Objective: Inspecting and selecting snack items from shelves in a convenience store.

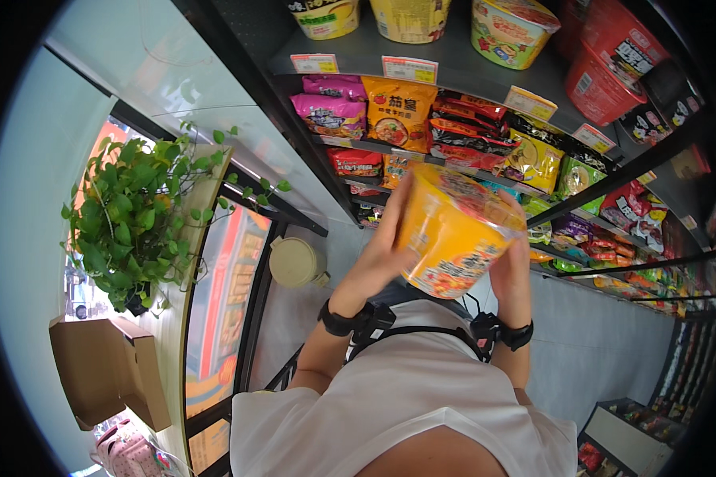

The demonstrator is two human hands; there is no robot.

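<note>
Between my two hands I hold a yellow-orange instant noodle bucket [453, 238], tilted, its printed lid turned up toward the shelves. My left hand [388, 250] wraps its left side, the thumb lying across the front. On the opposite side my right hand [511, 256] presses against the wall, its fingers reaching up near the rim; part of them is hidden by the bucket. Bagged instant noodles fill the shelf beyond, among them an orange bag [398, 113], purple bags [329, 114] and a yellow bag [532, 158].
Noodle tubs, including a green-and-cream one [510, 36] and a red one [602, 83], stand on the upper shelf [358, 64]. To the left are a trailing potted plant [137, 220], an open cardboard box [104, 369] and a beige bin [297, 262]. Black shelf posts cross the right side.
</note>
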